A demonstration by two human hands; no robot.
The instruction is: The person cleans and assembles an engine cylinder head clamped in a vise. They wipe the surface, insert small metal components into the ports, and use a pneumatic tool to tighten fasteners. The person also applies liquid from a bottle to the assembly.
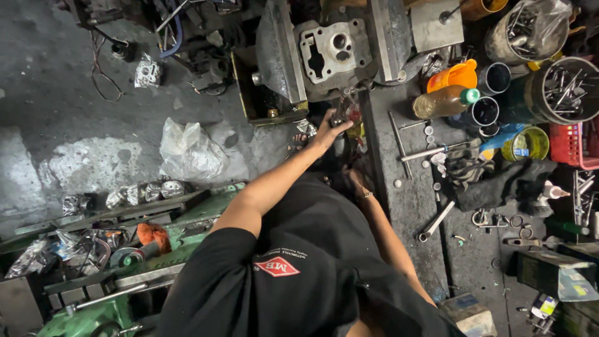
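Observation:
A grey metal cylinder head (331,47) sits clamped between the jaws of a large vise (281,53) at the top centre. My left hand (326,130) reaches forward just below it, with its fingers closed around a small dark metal part (340,118) at the vise's lower edge. My right hand (355,181) lies lower, in the dark gap beside the bench edge. Only its wrist, with a thin bracelet, shows clearly, and its fingers are hidden. My black shirt fills the bottom centre.
The dirty workbench (412,200) on the right carries an amber oil bottle (444,100), an orange cup (455,75), tins of tools (564,90), a red basket (577,143), a dark rag (499,181) and a wrench (437,219). A plastic bag (187,150) lies on the floor; a green machine (93,299) stands lower left.

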